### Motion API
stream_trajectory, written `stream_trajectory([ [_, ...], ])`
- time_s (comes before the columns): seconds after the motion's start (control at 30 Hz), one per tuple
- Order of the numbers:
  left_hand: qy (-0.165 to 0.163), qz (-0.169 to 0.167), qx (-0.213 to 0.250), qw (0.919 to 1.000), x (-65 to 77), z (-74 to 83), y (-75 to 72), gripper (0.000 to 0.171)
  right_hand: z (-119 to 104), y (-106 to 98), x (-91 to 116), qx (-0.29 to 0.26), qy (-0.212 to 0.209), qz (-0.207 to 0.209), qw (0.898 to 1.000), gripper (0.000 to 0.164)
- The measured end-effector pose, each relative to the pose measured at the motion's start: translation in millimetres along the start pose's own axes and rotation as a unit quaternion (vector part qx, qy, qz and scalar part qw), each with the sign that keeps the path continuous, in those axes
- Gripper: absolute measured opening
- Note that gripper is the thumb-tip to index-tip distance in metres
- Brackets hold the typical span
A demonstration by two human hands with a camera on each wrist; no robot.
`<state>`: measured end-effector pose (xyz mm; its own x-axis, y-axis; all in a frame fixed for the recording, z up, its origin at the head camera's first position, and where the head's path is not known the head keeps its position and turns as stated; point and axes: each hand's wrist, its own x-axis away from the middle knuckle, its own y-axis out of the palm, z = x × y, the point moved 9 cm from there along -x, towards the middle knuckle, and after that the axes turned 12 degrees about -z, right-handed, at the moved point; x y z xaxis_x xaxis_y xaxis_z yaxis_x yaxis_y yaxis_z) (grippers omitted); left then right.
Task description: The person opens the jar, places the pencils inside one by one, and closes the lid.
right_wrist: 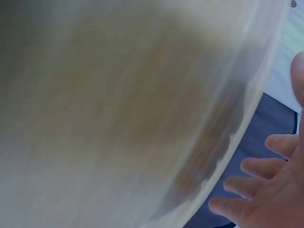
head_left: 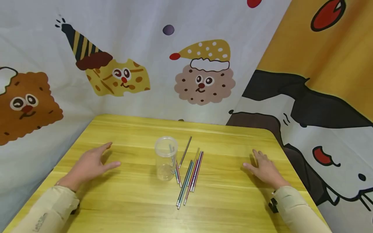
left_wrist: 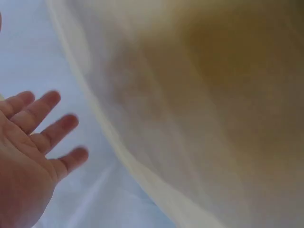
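Note:
On the left side of the table my left hand (head_left: 90, 163) hovers with thumb and fingers spread, holding nothing. My right hand (head_left: 265, 170) is over the right side, its fingers apart and likewise holding nothing. Between them a clear plastic cup (head_left: 165, 161) stands upright, apart from both hands. Several slim pencils (head_left: 189, 181) with shiny shafts lie in a loose bunch just right of the cup, and a dark one (head_left: 185, 152) lies behind the others. Some pencils show through the cup's wall. Each wrist view shows its own hand with fingers extended.
The yellow wood-grain table (head_left: 233, 207) has rounded far corners. A printed curtain (head_left: 151, 19) with cartoon figures hangs behind it and along its sides. Pale sleeves (head_left: 43, 210) cover both forearms.

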<state>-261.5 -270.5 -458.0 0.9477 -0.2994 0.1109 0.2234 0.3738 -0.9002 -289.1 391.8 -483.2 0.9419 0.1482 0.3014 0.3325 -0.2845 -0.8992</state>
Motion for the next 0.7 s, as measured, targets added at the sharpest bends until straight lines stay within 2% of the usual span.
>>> stream_trajectory([
  [0.1, 0.007, -0.006, 0.031, 0.9995, -0.8, 12.2, 2.2, 0.099, -7, -7, -1, -0.014, -0.006, 0.016, 1.000, 0.096],
  [0.2, 0.021, -0.006, 0.054, 0.9983, -1.9, 30.8, 5.6, 0.097, -15, -12, -3, -0.030, -0.011, 0.026, 0.999, 0.088],
  [0.4, 0.065, 0.011, 0.090, 0.9938, -8.5, 84.3, 10.6, 0.093, -36, -19, -5, -0.052, -0.044, 0.043, 0.997, 0.079],
  [0.5, 0.081, 0.020, 0.108, 0.9906, -15.1, 106.2, 14.6, 0.094, -49, -23, -6, -0.058, -0.054, 0.048, 0.996, 0.076],
  [0.7, 0.091, 0.038, 0.150, 0.9837, -28.3, 131.8, 25.3, 0.101, -78, -30, -10, -0.062, -0.085, 0.057, 0.993, 0.074],
])
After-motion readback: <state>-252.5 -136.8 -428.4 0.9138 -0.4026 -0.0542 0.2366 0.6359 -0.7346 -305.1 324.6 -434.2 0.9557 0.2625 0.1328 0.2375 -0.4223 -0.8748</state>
